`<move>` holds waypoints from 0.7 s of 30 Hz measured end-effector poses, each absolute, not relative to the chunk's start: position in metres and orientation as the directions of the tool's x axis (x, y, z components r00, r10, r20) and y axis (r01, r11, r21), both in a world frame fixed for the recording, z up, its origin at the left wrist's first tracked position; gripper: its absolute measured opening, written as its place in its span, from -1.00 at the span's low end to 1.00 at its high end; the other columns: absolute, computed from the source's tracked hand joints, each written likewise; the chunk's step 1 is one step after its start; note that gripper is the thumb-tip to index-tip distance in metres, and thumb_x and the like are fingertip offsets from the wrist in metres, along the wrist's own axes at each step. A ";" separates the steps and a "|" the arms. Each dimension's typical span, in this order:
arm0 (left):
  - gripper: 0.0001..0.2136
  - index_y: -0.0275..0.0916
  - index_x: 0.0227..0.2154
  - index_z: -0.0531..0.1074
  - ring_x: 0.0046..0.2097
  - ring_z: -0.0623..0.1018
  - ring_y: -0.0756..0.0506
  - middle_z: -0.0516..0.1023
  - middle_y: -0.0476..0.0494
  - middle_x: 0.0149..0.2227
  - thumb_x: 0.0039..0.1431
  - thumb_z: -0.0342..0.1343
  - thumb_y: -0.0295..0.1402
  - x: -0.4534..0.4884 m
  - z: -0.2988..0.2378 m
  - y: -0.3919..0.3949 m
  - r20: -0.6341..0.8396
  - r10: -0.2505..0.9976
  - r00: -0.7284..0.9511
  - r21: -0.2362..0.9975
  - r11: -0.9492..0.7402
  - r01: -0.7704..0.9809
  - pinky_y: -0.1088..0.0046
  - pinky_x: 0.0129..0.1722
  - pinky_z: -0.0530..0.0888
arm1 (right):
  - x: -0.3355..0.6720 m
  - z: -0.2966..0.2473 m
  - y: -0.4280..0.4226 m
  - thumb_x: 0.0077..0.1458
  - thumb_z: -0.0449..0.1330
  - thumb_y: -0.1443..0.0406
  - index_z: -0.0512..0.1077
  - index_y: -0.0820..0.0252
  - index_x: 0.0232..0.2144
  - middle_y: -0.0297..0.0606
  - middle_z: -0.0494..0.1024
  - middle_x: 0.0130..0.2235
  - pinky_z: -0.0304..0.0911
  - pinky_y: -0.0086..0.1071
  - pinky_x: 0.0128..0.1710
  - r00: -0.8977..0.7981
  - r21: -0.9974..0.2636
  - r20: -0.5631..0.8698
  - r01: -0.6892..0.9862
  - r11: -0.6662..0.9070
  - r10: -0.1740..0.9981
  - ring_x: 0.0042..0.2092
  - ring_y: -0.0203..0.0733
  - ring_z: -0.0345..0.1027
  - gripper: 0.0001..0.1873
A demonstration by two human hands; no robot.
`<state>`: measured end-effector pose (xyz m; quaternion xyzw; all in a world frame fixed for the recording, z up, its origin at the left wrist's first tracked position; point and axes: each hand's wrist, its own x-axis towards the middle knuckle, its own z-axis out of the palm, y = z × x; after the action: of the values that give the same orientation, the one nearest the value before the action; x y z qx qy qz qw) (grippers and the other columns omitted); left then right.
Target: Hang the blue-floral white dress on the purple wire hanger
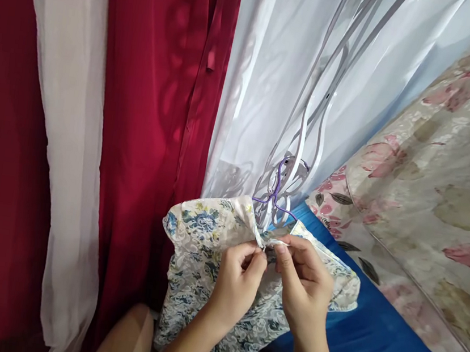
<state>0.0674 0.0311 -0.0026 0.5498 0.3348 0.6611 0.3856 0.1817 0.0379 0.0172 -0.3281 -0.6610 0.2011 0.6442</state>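
A white garment with a blue and yellow flower print (200, 234) hangs in front of me from a purple wire (277, 188) tied to a metal window grille. My left hand (238, 279) and my right hand (303, 278) meet at the garment's top edge. Both pinch the fabric at the neckline between thumb and fingers, close to each other. Fingers of both hands are closed on the cloth.
Red curtains (153, 103) and a sheer white curtain (273, 78) hang behind. A blue sheet (369, 341) covers the surface at lower right, with a flowered mattress or cushion (443, 184) leaning at the right. My knee (129, 337) shows at the bottom.
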 end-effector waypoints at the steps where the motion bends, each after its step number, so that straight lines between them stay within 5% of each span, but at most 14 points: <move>1: -0.72 -0.23 -0.59 0.26 -0.48 0.24 0.03 0.25 0.04 -0.58 0.25 0.01 -0.34 0.068 -0.001 0.030 0.462 0.881 -0.100 0.870 -0.472 -0.144 0.50 -0.49 0.19 | 0.182 0.018 0.037 0.27 0.28 0.26 0.54 0.10 -0.24 -0.40 0.50 -0.43 0.26 -0.50 -0.47 0.060 -0.687 0.722 0.173 0.705 0.689 -0.47 -0.37 0.32 -0.94; 11: -0.73 -0.22 -0.64 0.19 -0.49 0.17 0.03 0.16 0.07 -0.61 0.18 0.00 -0.40 0.079 0.000 0.033 0.441 0.893 -0.091 0.897 -0.441 0.014 0.44 -0.48 0.08 | 0.185 0.028 0.030 0.18 0.36 0.22 0.55 0.17 -0.27 -0.41 0.41 -0.51 0.18 -0.49 -0.53 0.247 -0.728 0.660 -0.025 0.685 0.710 -0.50 -0.35 0.24 -0.85; 21: -0.74 -0.21 -0.69 0.18 -0.50 0.22 0.00 0.12 0.07 -0.64 0.08 -0.03 -0.39 0.086 -0.093 0.001 0.132 0.990 0.039 0.984 -0.136 0.115 0.40 -0.45 0.05 | 0.229 0.045 0.011 0.01 0.44 0.34 0.52 0.28 -0.27 -0.52 0.25 -0.56 0.12 -0.66 -0.60 0.447 -0.608 0.448 -0.482 0.631 0.774 -0.56 -0.49 0.01 -0.77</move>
<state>0.0859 0.0011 -0.0930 0.5689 0.4858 0.4943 0.4427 0.2294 0.0113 0.0453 -0.2005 -0.3634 0.3799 0.8267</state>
